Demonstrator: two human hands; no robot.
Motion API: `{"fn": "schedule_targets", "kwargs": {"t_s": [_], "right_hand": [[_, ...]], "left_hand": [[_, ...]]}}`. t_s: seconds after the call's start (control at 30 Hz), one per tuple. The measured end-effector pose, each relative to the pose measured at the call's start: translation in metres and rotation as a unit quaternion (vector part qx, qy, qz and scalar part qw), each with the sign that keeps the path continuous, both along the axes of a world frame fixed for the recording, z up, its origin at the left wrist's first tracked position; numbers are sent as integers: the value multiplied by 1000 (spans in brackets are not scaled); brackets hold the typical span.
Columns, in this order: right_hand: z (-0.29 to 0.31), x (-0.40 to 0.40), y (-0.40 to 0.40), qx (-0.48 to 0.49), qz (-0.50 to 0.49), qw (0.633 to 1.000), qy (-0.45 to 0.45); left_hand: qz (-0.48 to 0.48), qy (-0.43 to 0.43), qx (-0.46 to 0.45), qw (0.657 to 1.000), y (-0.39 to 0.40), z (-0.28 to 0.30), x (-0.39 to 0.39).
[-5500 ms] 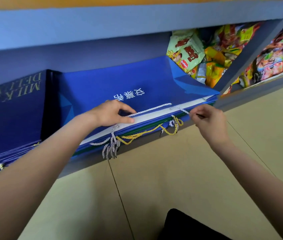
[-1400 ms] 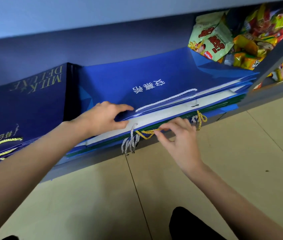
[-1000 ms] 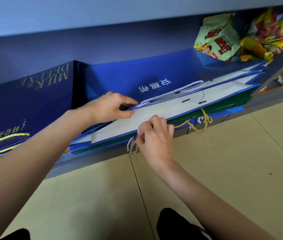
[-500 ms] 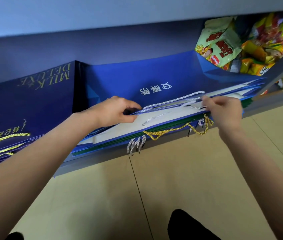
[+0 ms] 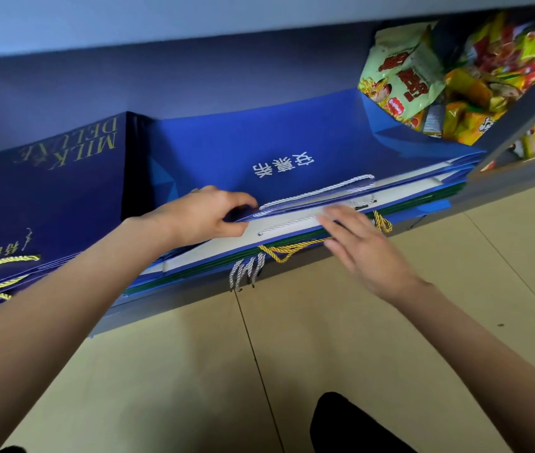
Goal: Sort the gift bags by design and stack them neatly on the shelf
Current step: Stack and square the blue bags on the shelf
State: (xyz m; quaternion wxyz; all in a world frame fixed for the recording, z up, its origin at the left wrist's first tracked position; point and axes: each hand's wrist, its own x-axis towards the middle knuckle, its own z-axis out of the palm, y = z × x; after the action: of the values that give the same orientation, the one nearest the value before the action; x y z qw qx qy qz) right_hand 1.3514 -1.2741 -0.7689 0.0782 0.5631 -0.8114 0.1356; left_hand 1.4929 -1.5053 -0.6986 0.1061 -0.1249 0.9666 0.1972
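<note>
Right hand has left the bag corner it pinched at 3 o'clock half a second ago; it's now at centre, fingers straight and spread, blurred, over the front edge of the blue bags, holding nothing; contact with the stack can't be confirmed. Left hand unchanged: fingers curled over the top bag's front edge, thumb beneath, lifting it so the white interior shows. White cord lies along that edge; yellow cord and a bunch of white ones hang off the front at 6 o'clock. Stack lies flat on the blue-grey shelf, bottom tier. Navy bags with gold lettering sit just beside it at 9 o'clock. Snack packets at 1 o'clock, behind the stack. Beige tiled floor below.
</note>
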Motion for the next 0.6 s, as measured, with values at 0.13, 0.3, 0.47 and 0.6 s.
{"fn": "schedule_targets", "kwargs": {"t_s": [0.13, 0.3, 0.47, 0.6], "right_hand": [[7, -11, 20, 21, -69, 997, 26], [11, 1, 32, -126, -96, 987, 10], [14, -22, 34, -190, -264, 931, -166], [18, -39, 28, -204, -316, 889, -260]], "left_hand": [[-16, -22, -12, 1000, 8, -1, -1], [-24, -14, -9, 1000, 12, -12, 1], [-36, -16, -66, 997, 38, -21, -22], [-69, -92, -127, 985, 57, -31, -46]]}}
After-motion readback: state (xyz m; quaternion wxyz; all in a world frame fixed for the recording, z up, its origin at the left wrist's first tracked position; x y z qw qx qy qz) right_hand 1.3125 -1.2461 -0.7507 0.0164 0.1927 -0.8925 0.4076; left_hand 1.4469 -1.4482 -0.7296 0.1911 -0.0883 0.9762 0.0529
